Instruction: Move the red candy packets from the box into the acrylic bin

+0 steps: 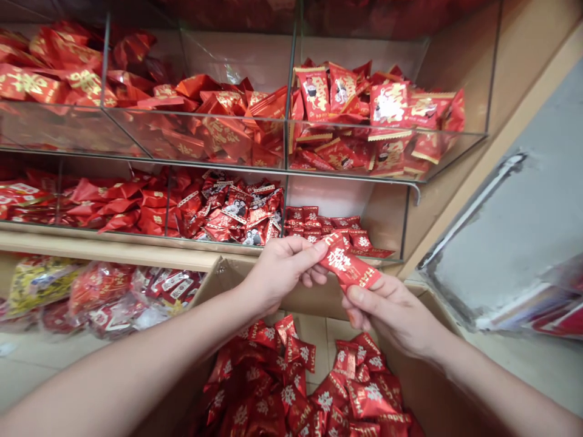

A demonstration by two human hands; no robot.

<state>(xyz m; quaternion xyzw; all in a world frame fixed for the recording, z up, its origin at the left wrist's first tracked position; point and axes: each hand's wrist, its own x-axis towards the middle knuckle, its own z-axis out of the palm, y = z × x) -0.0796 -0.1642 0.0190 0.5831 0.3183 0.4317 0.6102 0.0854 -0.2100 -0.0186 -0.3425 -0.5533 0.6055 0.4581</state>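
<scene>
1. Tan wooden shelf unit (136, 250) across the far side, two rows of clear plastic bins (364, 175) filled with red wrapped packets (223, 130).
2. Brown cardboard box (412, 358) on the near side, below the shelf. Loose pile of small red foil packets (282, 394) inside, silver characters, gold lettering.
3. Both forearms bare, reaching in from the near left and near right, converging above the far part of the box. Hands close together, not touching.
4. Left hand (280, 273): thumb on top, fingers curled under, pinching the left end of the held packet.
5. Right hand (389, 309): slightly nearer, thumb on the front face, fingers behind, pinching the right end.
6. Glossy red foil packet (342, 260), held between the two hands, in front of the lower right bin. Slopes down to the right. Silver-white character mid-face, gold "LU" at left end, "HAP" at right, rest covered by fingers.
</scene>
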